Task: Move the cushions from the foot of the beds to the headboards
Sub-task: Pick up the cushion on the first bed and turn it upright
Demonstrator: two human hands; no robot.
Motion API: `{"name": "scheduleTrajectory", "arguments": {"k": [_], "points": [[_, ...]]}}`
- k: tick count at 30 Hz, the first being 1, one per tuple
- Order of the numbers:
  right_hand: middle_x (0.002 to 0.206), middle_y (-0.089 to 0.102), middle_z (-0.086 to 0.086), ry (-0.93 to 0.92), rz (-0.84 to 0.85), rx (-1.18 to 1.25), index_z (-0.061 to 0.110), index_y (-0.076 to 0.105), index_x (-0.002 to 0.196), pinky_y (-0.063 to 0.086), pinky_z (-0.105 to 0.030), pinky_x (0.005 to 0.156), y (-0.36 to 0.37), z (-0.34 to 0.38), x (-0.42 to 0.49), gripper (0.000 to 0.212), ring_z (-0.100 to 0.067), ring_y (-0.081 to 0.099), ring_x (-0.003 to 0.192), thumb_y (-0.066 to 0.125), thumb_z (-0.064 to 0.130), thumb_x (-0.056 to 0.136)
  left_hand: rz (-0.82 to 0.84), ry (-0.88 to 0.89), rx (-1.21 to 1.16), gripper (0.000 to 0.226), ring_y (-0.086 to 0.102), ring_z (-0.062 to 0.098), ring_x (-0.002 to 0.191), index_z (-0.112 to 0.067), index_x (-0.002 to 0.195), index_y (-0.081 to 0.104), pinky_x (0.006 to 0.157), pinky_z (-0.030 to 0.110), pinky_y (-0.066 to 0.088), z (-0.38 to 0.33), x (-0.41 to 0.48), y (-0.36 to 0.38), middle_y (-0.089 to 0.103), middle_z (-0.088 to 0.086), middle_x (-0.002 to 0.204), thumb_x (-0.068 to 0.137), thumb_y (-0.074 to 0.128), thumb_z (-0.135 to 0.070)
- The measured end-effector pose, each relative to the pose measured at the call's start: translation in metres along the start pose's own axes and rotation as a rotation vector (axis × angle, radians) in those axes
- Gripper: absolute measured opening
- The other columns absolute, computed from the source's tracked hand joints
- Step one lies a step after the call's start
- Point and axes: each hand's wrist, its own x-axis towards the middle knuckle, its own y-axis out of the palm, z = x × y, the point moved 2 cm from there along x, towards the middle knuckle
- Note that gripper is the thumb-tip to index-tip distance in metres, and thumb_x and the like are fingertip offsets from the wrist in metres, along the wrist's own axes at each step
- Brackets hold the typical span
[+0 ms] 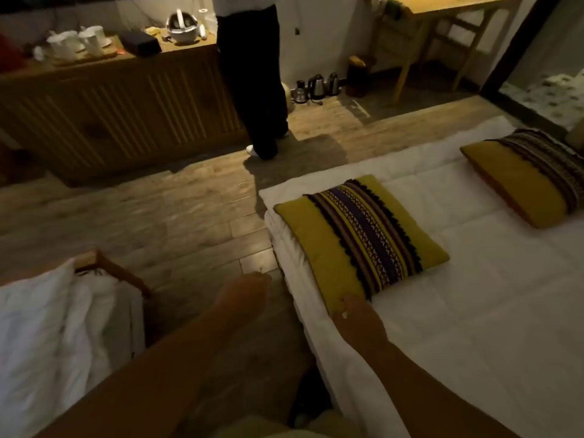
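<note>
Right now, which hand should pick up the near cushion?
Probably the right hand: its fingers already touch the near cushion at its corner. The left hand hangs over the floor, off the bed.

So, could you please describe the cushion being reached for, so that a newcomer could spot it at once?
Start at the white bed on the right side of the view. Two mustard cushions with dark patterned bands lie on it. The one meant is the nearer cushion, by the bed's left edge, with the right hand touching its closest corner; the other cushion lies farther back, untouched.
</note>
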Motion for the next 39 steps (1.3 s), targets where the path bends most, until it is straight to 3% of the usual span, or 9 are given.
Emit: {"name": "scheduleTrajectory", "arguments": {"k": [5,12,18,21,23,26,32,39], "points": [[0.15,0.043,-0.006,0.118,0.066,0.006,0.017,0.038,0.149,0.039,-0.035,0.107,-0.031,-0.012,0.055,0.055,-0.025,0.046,0.134,0.048,0.04,0.099,0.055,0.007,-0.058,0.044,0.051,0.023,0.129,-0.022,0.14,0.047,0.104,0.038,0.043,-0.009,0.069,-0.016,0.052,0.003,0.142,0.097,0.047,-0.03],[0.135,0.055,-0.01,0.27,0.014,0.16,0.015,0.049,0.137,0.046,-0.034,0.097,-0.06,-0.042,0.095,0.045,-0.028,0.055,0.121,0.053,0.035,0.097,0.141,0.185,-0.008,0.061,0.045,0.022,0.135,-0.021,0.152,0.029,0.11,0.036,0.037,-0.035,0.164,-0.026,0.042,0.004,0.153,0.098,0.043,-0.046],[0.11,0.062,-0.011,0.452,-0.116,0.283,0.009,0.057,0.112,0.051,-0.037,0.088,-0.063,-0.067,0.127,0.029,-0.027,0.061,0.104,0.056,0.034,0.096,0.214,0.374,0.06,0.055,0.055,0.024,0.12,-0.019,0.139,0.045,0.097,0.039,0.048,-0.064,0.268,-0.031,0.055,0.005,0.133,0.094,0.049,-0.049],[0.123,0.058,-0.008,0.57,-0.138,0.355,0.012,0.053,0.127,0.047,-0.035,0.096,-0.06,-0.069,0.148,0.041,-0.026,0.056,0.116,0.054,0.039,0.097,0.241,0.506,0.075,0.048,0.058,0.021,0.116,-0.022,0.133,0.052,0.095,0.035,0.049,-0.076,0.328,-0.031,0.06,0.002,0.129,0.094,0.05,-0.049],[0.13,0.056,-0.009,0.668,-0.165,0.411,0.013,0.049,0.136,0.045,-0.033,0.1,-0.058,-0.067,0.161,0.048,-0.026,0.054,0.121,0.054,0.041,0.097,0.281,0.588,0.066,0.038,0.062,0.018,0.099,-0.023,0.117,0.06,0.086,0.033,0.052,-0.082,0.369,-0.034,0.065,0.001,0.115,0.094,0.051,-0.051],[0.121,0.058,-0.01,0.793,-0.177,0.456,0.013,0.052,0.13,0.046,-0.03,0.09,-0.057,-0.061,0.177,0.043,-0.026,0.057,0.114,0.056,0.04,0.097,0.341,0.641,0.142,0.037,0.058,0.018,0.082,-0.02,0.099,0.056,0.072,0.033,0.051,-0.086,0.423,-0.041,0.06,0.002,0.094,0.094,0.049,-0.057],[0.125,0.06,-0.01,0.906,-0.226,0.639,0.016,0.054,0.129,0.051,-0.04,0.096,-0.052,-0.043,0.211,0.043,-0.027,0.059,0.114,0.062,0.038,0.094,0.402,0.743,0.233,0.055,0.06,0.023,0.106,-0.019,0.127,0.054,0.084,0.036,0.052,-0.087,0.499,-0.042,0.061,0.004,0.119,0.09,0.051,-0.06],[0.134,0.047,-0.018,1.085,-0.328,0.731,0.01,0.043,0.138,0.05,-0.051,0.099,-0.025,-0.066,0.236,0.06,-0.037,0.054,0.121,0.068,0.037,0.09,0.481,0.6,0.123,0.067,0.059,0.027,0.112,-0.019,0.133,0.047,0.091,0.045,0.052,-0.072,0.547,-0.015,0.054,0.008,0.127,0.082,0.062,-0.06]]}}
